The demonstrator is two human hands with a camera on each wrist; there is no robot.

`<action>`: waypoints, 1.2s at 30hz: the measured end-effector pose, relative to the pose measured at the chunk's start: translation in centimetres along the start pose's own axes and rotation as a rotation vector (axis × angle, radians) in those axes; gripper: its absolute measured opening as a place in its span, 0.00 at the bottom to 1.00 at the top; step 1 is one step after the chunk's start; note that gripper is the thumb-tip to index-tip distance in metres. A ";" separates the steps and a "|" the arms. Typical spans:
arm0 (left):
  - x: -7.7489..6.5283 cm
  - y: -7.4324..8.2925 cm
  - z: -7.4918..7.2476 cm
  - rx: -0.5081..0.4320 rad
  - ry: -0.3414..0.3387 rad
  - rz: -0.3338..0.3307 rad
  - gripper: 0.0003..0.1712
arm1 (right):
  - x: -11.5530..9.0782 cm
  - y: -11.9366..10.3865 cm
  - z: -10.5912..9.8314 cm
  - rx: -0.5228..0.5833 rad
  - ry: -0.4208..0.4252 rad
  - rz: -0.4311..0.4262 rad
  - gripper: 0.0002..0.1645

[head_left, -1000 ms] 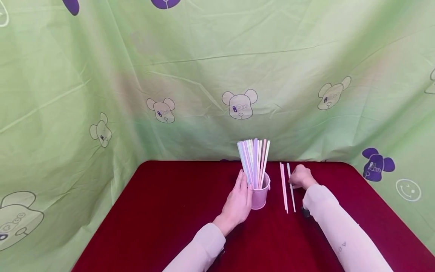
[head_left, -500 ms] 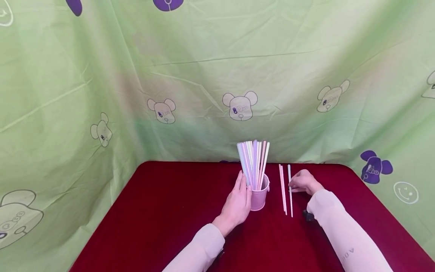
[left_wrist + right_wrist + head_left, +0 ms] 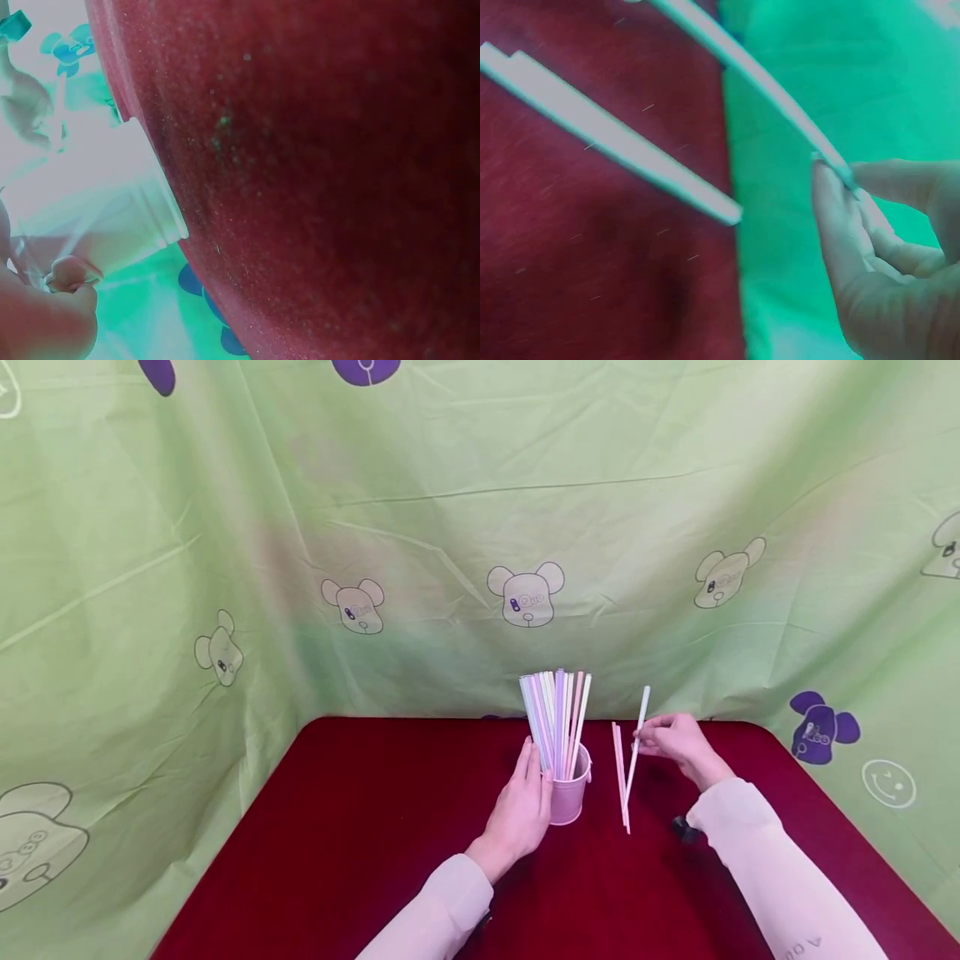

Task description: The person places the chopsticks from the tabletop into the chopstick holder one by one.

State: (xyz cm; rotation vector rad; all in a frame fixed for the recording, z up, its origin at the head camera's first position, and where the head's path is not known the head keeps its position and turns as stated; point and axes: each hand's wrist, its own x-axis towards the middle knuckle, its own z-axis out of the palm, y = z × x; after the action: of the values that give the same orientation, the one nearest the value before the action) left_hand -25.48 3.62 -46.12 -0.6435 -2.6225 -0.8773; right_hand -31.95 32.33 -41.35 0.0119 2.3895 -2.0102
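Observation:
A small pink bucket point(image 3: 567, 803) with side ears stands upright, holding a bunch of pastel drinking straws point(image 3: 558, 718) that lean left and right. My left hand point(image 3: 516, 810) rests against its left side, fingers straight and pointing upward. In the left wrist view the bucket point(image 3: 112, 195) shows large, the hand near its rim and ear. Pinched between right thumb and fingertips is a pale straw point(image 3: 643, 706), tilted with its top to the right; my right hand point(image 3: 681, 745) is behind it. Two pinkish straws point(image 3: 619, 764) lie on the table between bucket and right hand.
A dark red cloth covers the table point(image 3: 360, 843). Green curtain point(image 3: 420, 527) with cartoon bear heads hangs behind and at both sides. A small black object point(image 3: 684, 829) sits under the right wrist.
My right hand has taken up the pale straw, which lay on the table; its top now rises and tilts right. The left hand stays at the bucket.

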 end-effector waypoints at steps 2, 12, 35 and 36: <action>0.0 0.0 0.1 -0.001 0.001 -0.001 0.33 | -0.3 -1.2 0.1 0.010 0.043 -0.053 0.19; 0.0 -0.1 0.1 -0.010 0.005 0.002 0.32 | -1.3 -6.5 2.1 0.172 0.165 -0.332 0.20; 0.0 -0.2 0.3 0.004 0.014 0.012 0.32 | -3.4 -5.9 8.0 -0.174 0.054 -0.380 0.13; 0.0 -0.2 0.3 0.004 0.017 0.014 0.32 | -3.4 -5.7 8.2 -0.183 0.052 -0.381 0.13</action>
State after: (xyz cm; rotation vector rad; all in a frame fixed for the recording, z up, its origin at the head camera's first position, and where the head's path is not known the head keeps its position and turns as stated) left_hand -25.62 3.72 -46.45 -0.6497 -2.6004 -0.8697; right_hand -28.62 23.32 -37.09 -0.4294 2.7737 -1.9294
